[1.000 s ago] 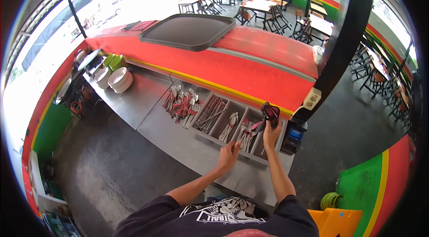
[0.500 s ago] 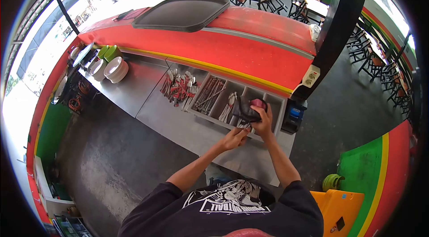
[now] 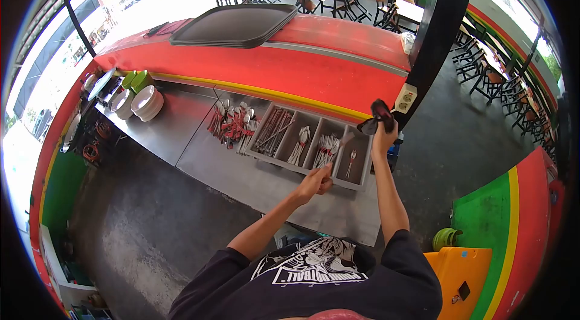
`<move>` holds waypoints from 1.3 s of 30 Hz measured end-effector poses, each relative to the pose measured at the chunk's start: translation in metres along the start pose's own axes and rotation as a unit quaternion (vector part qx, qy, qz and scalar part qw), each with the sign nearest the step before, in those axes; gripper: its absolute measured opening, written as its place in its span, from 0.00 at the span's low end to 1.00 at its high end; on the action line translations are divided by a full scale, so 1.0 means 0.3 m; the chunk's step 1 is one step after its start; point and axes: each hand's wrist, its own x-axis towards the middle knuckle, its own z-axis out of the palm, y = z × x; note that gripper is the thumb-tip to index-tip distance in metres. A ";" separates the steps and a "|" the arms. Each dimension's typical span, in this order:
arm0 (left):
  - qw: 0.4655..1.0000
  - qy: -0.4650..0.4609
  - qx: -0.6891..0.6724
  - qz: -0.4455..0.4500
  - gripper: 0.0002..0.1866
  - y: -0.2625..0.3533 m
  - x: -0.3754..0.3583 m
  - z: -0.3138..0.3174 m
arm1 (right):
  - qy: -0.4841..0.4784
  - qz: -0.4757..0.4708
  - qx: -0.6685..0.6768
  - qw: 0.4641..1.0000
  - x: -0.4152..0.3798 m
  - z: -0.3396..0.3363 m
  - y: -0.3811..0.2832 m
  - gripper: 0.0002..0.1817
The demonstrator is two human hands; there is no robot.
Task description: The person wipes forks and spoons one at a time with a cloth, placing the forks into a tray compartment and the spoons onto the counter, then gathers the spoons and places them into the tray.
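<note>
A grey cutlery tray (image 3: pixel 270 162) lies on the metal counter, split into several long compartments. Dark red-handled cutlery (image 3: pixel 275 130) fills the left one, and spoons (image 3: pixel 299 146) lie beside it. More silver cutlery (image 3: pixel 327 148) sits in the third, while a single spoon (image 3: pixel 351 163) rests in the right one. My left hand (image 3: pixel 315 185) is closed at the tray's front edge; a blurred, thin shape rises from it, too smeared to name. Raised past the tray's right end, my right hand (image 3: pixel 385 139) grips a dark pouch-like thing (image 3: pixel 382 113).
Loose red-handled cutlery (image 3: pixel 234 125) is heaped left of the tray. White bowls (image 3: pixel 147 104) and green containers (image 3: pixel 141 81) stand further left. A red ledge holds stacked dark trays (image 3: pixel 235 24). A black post (image 3: pixel 432 42) with a socket (image 3: pixel 406 98) rises at right.
My right hand has lifted the dark pouch-like thing from over the tray up and to the right. The right compartments now show. My left hand stays near the tray's front edge.
</note>
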 end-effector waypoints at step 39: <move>0.916 0.261 0.248 0.177 0.21 -0.124 0.221 -0.127 | -0.186 0.120 -0.103 0.970 -0.470 -0.132 0.207 0.20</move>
